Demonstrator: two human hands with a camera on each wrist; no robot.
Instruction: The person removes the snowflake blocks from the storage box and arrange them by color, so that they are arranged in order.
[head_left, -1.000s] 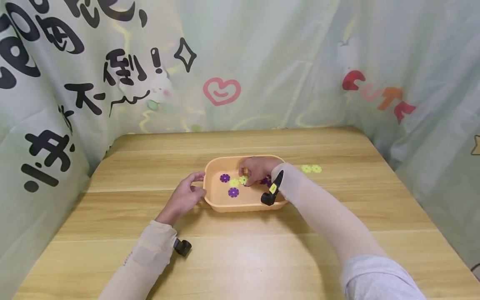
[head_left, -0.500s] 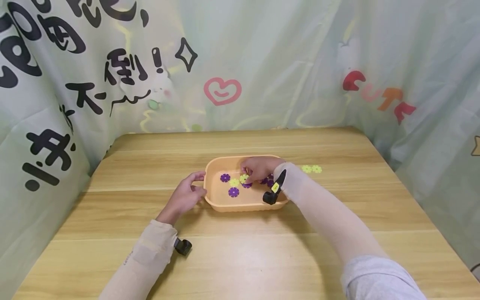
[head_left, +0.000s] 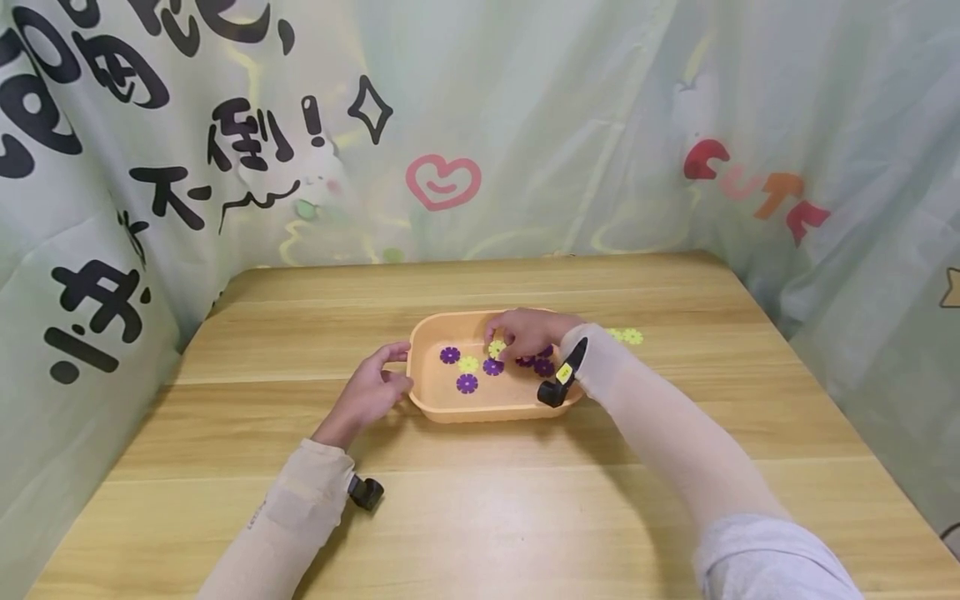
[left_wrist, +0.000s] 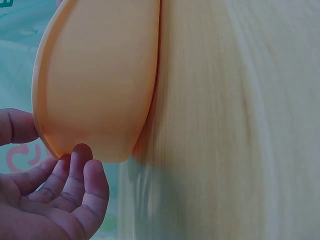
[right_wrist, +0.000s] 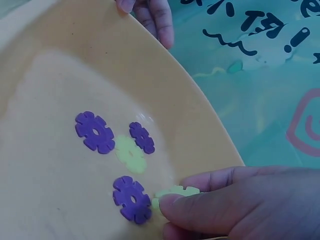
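An orange plastic tray (head_left: 480,416) sits mid-table holding several purple and yellow flower-shaped interlocking discs. My left hand (head_left: 369,392) grips the tray's left end by the rim; in the left wrist view its fingers (left_wrist: 95,187) bend against the outer wall. Over the tray's far side, my right hand (head_left: 527,333) pinches a yellow disc (head_left: 496,348) between thumb and fingers. Just beyond that disc in the right wrist view lies a purple disc (right_wrist: 132,200). Another yellow disc (right_wrist: 131,154) lies among purple ones on the tray floor. More purple discs (head_left: 543,367) show under the right wrist.
Yellow discs (head_left: 632,337) lie on the wooden table (head_left: 480,508) right of the tray, partly behind the right forearm. A printed curtain (head_left: 540,150) hangs behind the table and at both sides.
My right hand has moved slightly right with the yellow disc, uncovering a purple disc beneath and covering part of the yellow ones on the table. The left hand stays at the tray's end.
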